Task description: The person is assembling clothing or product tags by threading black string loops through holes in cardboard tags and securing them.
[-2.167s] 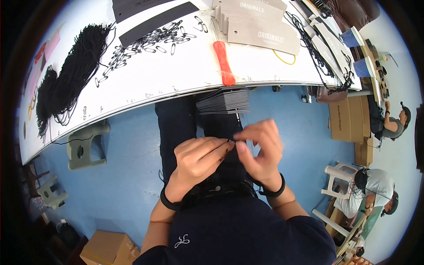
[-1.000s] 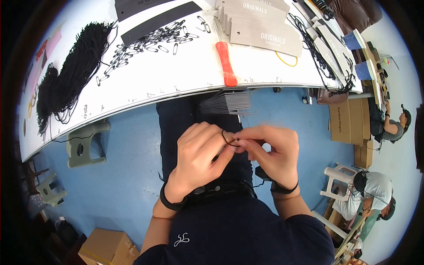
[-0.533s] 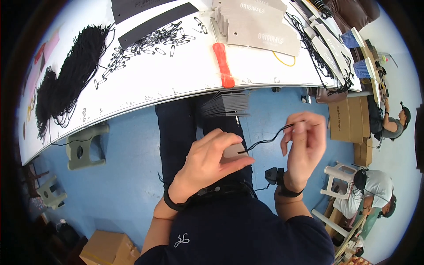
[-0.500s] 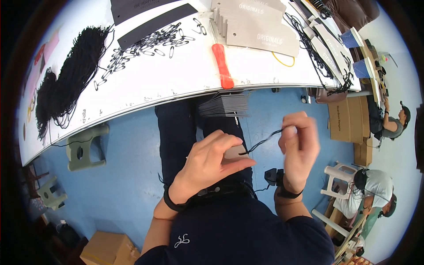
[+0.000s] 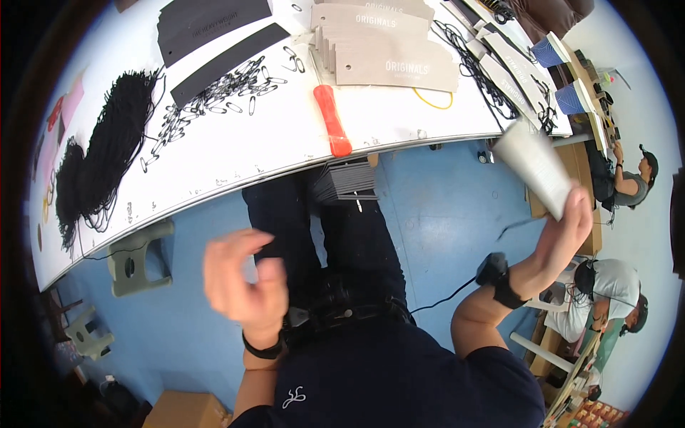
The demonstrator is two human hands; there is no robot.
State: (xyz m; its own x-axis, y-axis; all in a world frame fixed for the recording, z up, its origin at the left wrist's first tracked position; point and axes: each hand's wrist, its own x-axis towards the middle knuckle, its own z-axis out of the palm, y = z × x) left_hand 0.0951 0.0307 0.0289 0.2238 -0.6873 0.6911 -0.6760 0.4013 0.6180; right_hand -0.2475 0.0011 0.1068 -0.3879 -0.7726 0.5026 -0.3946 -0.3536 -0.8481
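Note:
My right hand (image 5: 564, 235) is raised out to my right and grips a pale grey card tag (image 5: 531, 167) by its lower end. A thin black string (image 5: 517, 228) trails from the tag near my fingers. My left hand (image 5: 242, 278) hovers blurred over my left thigh, fingers loosely curled and apart, with nothing in it. A stack of dark cards (image 5: 346, 182) rests on my lap just under the edge of the white table (image 5: 285, 143).
On the table lie a heap of black strings (image 5: 107, 157), scattered safety pins (image 5: 214, 96), fanned grey tags (image 5: 389, 53), dark card strips (image 5: 214, 28) and an orange-handled tool (image 5: 332, 121). A grey stool (image 5: 139, 257) stands at left. Two people (image 5: 606, 292) sit at right.
My hands have parted. The right hand swung out to the right, carrying the strung tag. The left hand let go and moved left, off my lap.

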